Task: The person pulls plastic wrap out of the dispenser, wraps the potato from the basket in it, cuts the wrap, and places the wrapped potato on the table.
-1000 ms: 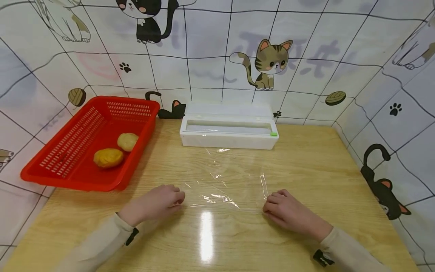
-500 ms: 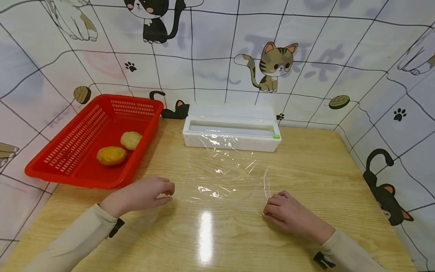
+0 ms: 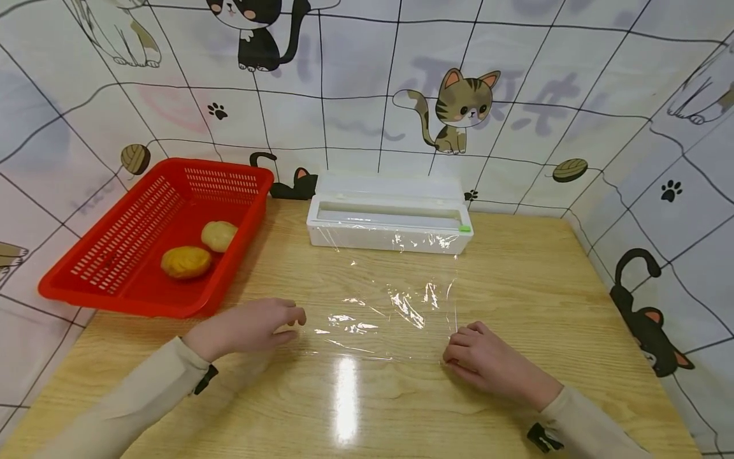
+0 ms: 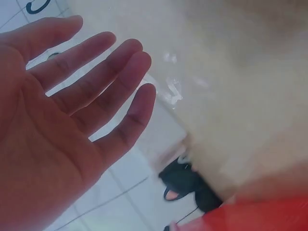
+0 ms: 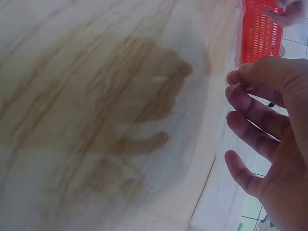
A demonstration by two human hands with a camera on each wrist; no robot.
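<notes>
A sheet of clear cling film (image 3: 373, 306) stretches from the white cling film box (image 3: 390, 239) toward me over the table. At its near right corner my right hand (image 3: 487, 363) pinches the film between thumb and index fingertip; the right wrist view shows a bit of film at those fingertips (image 5: 239, 87), the other fingers loosely bent. My left hand (image 3: 252, 328) is at the film's left edge with thumb and fingers apart. In the left wrist view the left hand's fingers (image 4: 113, 94) are spread and relaxed, with nothing in the palm.
A red basket (image 3: 123, 303) stands at the left, holding a yellow potato-like item (image 3: 186, 262) and a paler one (image 3: 219, 236). The box's lid (image 3: 390, 185) is raised against the cat-patterned wall (image 3: 355, 76). A green slider (image 3: 465, 228) sits at the box's right end.
My left hand has come off the film's near left corner, moved left, then slightly back right, its thumb and fingers parting. Glints on the film have shifted. My right hand stays in place.
</notes>
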